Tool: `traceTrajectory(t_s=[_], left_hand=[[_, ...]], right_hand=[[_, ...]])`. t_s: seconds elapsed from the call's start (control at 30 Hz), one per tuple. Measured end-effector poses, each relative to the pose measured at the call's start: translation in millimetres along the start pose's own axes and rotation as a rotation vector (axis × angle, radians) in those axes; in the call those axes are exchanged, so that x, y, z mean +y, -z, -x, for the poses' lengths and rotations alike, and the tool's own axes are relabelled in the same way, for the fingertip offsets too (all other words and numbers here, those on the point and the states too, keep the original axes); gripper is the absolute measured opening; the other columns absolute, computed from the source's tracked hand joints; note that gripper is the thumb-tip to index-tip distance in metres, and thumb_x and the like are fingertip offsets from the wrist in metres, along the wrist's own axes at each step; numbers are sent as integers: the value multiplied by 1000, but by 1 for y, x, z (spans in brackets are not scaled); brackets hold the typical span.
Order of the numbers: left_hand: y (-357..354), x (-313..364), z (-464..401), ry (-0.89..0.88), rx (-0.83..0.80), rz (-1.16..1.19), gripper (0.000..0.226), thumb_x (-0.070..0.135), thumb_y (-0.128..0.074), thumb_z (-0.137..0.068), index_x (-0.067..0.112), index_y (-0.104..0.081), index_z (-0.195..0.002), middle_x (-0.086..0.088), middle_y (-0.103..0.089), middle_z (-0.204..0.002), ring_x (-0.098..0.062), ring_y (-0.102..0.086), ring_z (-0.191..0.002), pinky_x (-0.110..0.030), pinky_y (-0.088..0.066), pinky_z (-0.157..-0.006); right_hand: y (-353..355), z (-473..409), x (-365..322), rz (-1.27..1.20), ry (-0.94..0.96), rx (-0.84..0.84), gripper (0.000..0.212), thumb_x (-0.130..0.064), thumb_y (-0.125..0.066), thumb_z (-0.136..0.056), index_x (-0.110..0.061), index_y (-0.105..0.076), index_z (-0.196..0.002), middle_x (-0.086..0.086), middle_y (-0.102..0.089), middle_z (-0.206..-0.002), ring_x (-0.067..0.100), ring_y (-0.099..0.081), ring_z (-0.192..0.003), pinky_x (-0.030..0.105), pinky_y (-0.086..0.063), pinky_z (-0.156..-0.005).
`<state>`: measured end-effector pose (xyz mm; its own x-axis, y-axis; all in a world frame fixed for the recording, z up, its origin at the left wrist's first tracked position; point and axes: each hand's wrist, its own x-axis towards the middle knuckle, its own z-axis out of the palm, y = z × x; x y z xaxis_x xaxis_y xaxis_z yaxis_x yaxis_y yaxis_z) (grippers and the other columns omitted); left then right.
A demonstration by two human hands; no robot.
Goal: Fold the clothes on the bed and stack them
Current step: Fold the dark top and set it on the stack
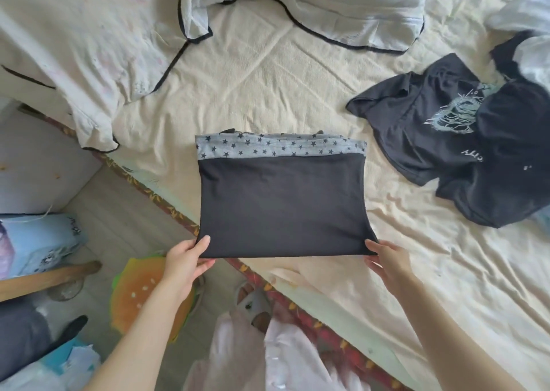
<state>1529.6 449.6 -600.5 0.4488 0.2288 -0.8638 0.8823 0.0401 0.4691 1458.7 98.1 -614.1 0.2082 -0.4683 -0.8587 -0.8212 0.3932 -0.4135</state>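
Observation:
A folded dark garment (pixel 281 206) with a grey star-print band along its far edge lies at the near edge of the bed (pixel 268 72). My left hand (pixel 186 259) pinches its near left corner, thumb on top. My right hand (pixel 387 261) pinches its near right corner the same way. The near edge is lifted slightly over the bed's side. A crumpled black T-shirt (pixel 464 140) with a pale print lies unfolded to the right. More white and dark clothing (pixel 526 48) is heaped at the far right.
Two pillows (pixel 342 6) with dark piping and a rumpled cream quilt (pixel 74 48) fill the head of the bed. Below the bed edge are a burger-shaped cushion (pixel 145 295), slippers (pixel 253 304), a wooden handle (pixel 47 277) and other floor clutter.

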Motion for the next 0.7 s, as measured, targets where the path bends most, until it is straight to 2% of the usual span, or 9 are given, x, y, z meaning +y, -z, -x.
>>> traceTrajectory(t_s=[0.03, 0.13, 0.23, 0.3, 0.37, 0.47, 0.53, 0.63, 0.7], left_hand=[[1, -3, 2, 3, 5, 3, 12, 12, -58, -93, 3, -61, -100, -12, -66, -104, -24, -64, -85, -32, -51, -73], [0, -7, 7, -40, 9, -20, 18, 10, -57, -94, 0, -59, -108, -13, -65, -106, -24, -63, -88, -31, -51, -72], [-7, -4, 9, -106, 29, -32, 24, 12, -57, -94, -1, -57, -115, -10, -63, -109, -24, -61, -98, -32, -52, -77], [-13, -4, 13, -159, 66, -34, 23, 13, -59, -93, 2, -56, -114, -7, -61, -106, -22, -60, -96, -31, -51, -76], [-20, -5, 17, -207, 112, -46, 19, 14, -60, -93, 6, -54, -110, -6, -60, -104, -20, -60, -91, -29, -50, -73], [-32, -4, 25, -301, 202, -125, 15, 18, -61, -92, 11, -53, -102, -5, -59, -102, -17, -58, -86, -30, -50, -74], [-44, 1, 32, -412, 246, -206, 10, 21, -62, -91, 17, -53, -92, 0, -59, -95, -16, -57, -84, -29, -49, -72], [-74, 15, 44, -591, 276, -308, 13, 24, -60, -91, 20, -48, -85, 10, -52, -83, -4, -50, -73, -20, -36, -57], [-102, 23, 54, -678, 262, -366, 14, 23, -58, -92, 16, -47, -90, 12, -49, -81, 2, -47, -71, -18, -32, -56]], right_hand=[[0, 1, 5, -8, -4, 11, 2, -2, -60, -89, -2, -61, -89, 9, -60, -82, 18, -55, -67, 28, -50, -71], [-4, 7, 20, 145, 121, 125, 23, -7, -59, -89, 1, -59, -111, 11, -63, -92, 25, -58, -80, 36, -46, -81], [-16, 18, 29, 640, 604, 317, 36, -12, -60, -89, -1, -55, -123, 18, -56, -120, 34, -50, -113, 41, -39, -94], [-29, 26, 36, 916, 1019, 200, 37, -5, -61, -86, 1, -57, -123, 20, -56, -124, 38, -50, -117, 44, -40, -96], [-44, 31, 44, 1167, 1148, -30, 44, -9, -57, -91, -5, -50, -134, 17, -44, -143, 35, -37, -134, 44, -32, -107], [-60, 27, 56, 1436, 1019, -241, 53, -23, -40, -100, -19, -24, -150, 3, -9, -160, 22, -5, -147, 39, -10, -118], [-64, 24, 53, 1411, 917, -344, 53, -22, -38, -100, -20, -22, -151, 1, -4, -160, 20, -1, -147, 39, -5, -119], [-60, 25, 35, 848, 672, -409, 39, -18, -43, -100, -15, -47, -139, 1, -37, -151, 16, -28, -141, 30, -22, -114], [-47, 27, 22, 425, 450, -441, 31, -20, -48, -98, -16, -57, -128, -1, -56, -133, 12, -50, -123, 24, -38, -101]])
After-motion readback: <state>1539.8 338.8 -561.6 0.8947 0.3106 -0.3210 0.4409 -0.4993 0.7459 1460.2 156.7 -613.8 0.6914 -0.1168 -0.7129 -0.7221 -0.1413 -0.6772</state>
